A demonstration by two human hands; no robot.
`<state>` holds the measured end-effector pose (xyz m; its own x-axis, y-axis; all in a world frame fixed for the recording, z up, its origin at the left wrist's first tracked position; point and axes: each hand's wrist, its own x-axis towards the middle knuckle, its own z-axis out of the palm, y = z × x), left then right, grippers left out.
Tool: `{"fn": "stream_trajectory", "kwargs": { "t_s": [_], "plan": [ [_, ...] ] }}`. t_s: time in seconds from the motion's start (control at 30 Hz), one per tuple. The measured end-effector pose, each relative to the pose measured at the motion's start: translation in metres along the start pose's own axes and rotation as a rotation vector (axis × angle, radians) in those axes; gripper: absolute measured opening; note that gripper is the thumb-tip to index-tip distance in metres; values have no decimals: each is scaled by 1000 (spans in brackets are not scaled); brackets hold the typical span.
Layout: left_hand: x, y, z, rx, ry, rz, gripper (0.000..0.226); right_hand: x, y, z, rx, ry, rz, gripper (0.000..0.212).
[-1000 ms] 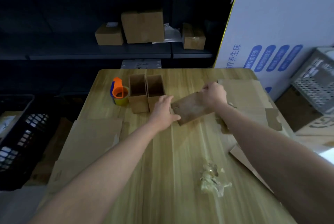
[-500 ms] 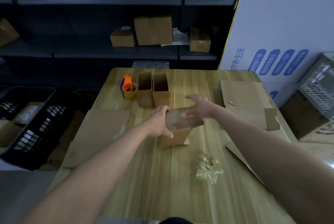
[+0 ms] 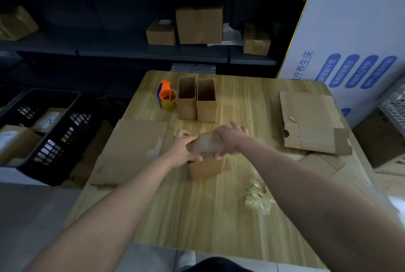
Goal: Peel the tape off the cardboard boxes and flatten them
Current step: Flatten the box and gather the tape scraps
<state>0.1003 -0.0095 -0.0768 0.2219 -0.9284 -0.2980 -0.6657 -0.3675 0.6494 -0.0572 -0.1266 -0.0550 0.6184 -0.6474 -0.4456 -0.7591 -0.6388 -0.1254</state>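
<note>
We grip the small cardboard box (image 3: 206, 167) on the worktop (image 3: 197, 217), left hand (image 3: 183, 151) and right hand (image 3: 230, 138) fingers curled round its top flap.

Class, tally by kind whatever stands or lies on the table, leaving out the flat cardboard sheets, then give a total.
Box: 3
Tape dispenser: 1
Tape wad: 1
Total: 5

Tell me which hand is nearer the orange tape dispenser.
Left. The left hand grips the box on the tape dispenser side; the right hand grips its other end, farther away.
</note>
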Motion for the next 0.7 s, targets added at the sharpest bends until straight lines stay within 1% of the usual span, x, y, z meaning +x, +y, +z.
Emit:
{"fn": "stream_trajectory", "kwargs": {
  "t_s": [0.13, 0.23, 0.3, 0.37, 0.4, 0.5, 0.53, 0.6, 0.63, 0.7],
  "plan": [
    [5, 3, -4, 73, 104, 36, 69, 3, -6, -4, -37, -7, 30, 102],
    [9, 4, -4, 132, 105, 61, 57, 2, -7, -4, -37, -3, 42, 101],
    [11, 5, -3, 137, 120, 66, 54, 2, -8, -4, -31, -8, 51, 101],
    [12, 7, -4, 147, 118, 65, 57, 1, -10, -4, -32, -11, 58, 102],
    [12, 7, -5, 135, 83, 50, 63, 1, -10, -4, -30, -10, 61, 102],
    [7, 1, -9, 120, -89, -12, 92, 2, -9, -3, 6, 12, 52, 100],
    [5, -2, -8, 138, -115, -14, 94, 3, -7, -2, 23, 15, 41, 100],
    [2, -9, -5, 85, -94, 6, 90, 2, -2, 1, 101, 38, 15, 101],
    [2, -10, -5, 3, -70, 7, 87, 1, 1, 4, 185, 72, 22, 102],
    [4, -13, -12, -222, -21, -59, 80, -3, 6, 6, 394, 159, 96, 104]
  ]
}}
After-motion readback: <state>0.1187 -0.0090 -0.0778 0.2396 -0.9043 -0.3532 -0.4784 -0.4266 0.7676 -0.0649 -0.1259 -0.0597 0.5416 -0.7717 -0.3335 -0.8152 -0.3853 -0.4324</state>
